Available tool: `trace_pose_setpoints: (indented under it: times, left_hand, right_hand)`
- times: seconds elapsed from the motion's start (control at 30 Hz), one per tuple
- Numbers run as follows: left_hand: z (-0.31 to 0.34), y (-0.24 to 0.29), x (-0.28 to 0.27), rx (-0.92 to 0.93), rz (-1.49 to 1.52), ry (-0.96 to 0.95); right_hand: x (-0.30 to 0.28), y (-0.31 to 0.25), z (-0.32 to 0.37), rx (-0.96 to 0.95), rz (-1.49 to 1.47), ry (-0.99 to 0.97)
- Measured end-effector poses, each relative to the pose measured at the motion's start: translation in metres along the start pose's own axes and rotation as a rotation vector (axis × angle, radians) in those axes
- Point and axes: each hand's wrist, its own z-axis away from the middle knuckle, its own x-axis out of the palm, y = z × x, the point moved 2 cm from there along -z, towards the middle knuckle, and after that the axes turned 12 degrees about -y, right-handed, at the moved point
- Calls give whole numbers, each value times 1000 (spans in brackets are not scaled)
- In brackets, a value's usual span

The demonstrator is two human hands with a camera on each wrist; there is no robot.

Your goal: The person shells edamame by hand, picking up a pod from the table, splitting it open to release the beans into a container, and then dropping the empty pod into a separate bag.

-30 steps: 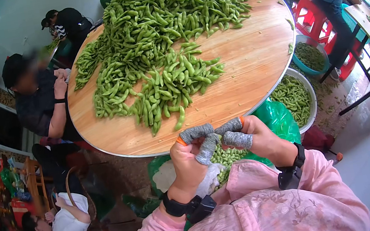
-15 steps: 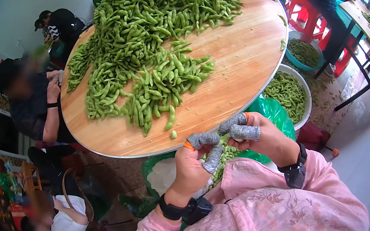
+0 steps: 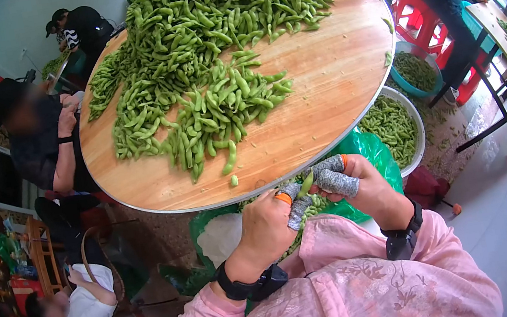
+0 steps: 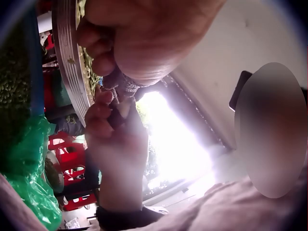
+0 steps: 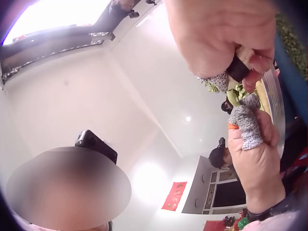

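Observation:
A green soybean pod (image 3: 305, 185) is between the fingertips of both hands, just off the near edge of the round wooden table (image 3: 325, 108). My left hand (image 3: 262, 226) pinches its lower end with thumb and forefinger. At the other end, the curled thumb and forefinger of my right hand (image 3: 363, 188) grip the pod. Grey knitted sleeves cover these fingers. The pod (image 5: 234, 97) also shows between the hands in the right wrist view. Pale green shelled beans (image 3: 313, 207) lie beneath the hands, partly hidden by them. A big heap of pods (image 3: 203, 41) covers the table's far side.
A white basin (image 3: 420, 133) of pods stands right of the table beside a green plastic bag (image 3: 374, 157). Behind it is a teal basin (image 3: 436, 88) near red stools (image 3: 419, 19). People sit around the table and farther off. One loose bean (image 3: 234, 180) lies near the table edge.
The hands were close together, then drew slightly apart. Now a fresh green pod shows between them, and the left hand has turned with its back upward. The view has shifted slightly.

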Motion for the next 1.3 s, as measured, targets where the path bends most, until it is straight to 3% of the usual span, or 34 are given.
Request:
trace_pose_setpoints:
  times: [0.17,0.33,0.47,0.53,0.57,0.63,0.77,0.83,0.97,1.03,1.07,1.13,1.3]
  left_hand:
    - [2,3,-3,-7,-235,-37]
    - [5,-4,2,131,-402,28]
    - [7,-6,6,88,-301,-16]
    - [4,-8,9,62,55,-19]
    - [5,-9,13,63,56,-19]
    - [5,-14,20,40,526,28]
    - [8,-16,14,-51,854,-63]
    - [11,-16,18,-283,1693,-74]
    - [11,-18,18,-302,1615,-45]
    - [9,-20,17,-111,946,51]
    - [7,-18,18,-110,946,51]
    - [4,-10,14,-25,574,141]
    - [7,-10,14,-7,298,76]
  right_hand:
    - [1,1,0,21,-5,5]
    - [-3,3,0,-4,36,-32]
    - [2,-2,0,-56,-39,-19]
    - [1,2,-1,-64,-68,-53]
    - [-1,7,-1,-63,-67,-53]
    - [-4,18,-3,-167,-195,-107]
    - [-1,22,-9,-268,-177,-90]
    - [-7,28,-13,-258,-119,-90]
    - [-7,28,-12,-249,-203,-164]
    - [-9,23,-11,-147,-198,-123]
    - [-7,19,-9,-147,-197,-123]
    - [-2,12,-6,-52,-129,-98]
    - [4,7,-2,-13,-119,-114]
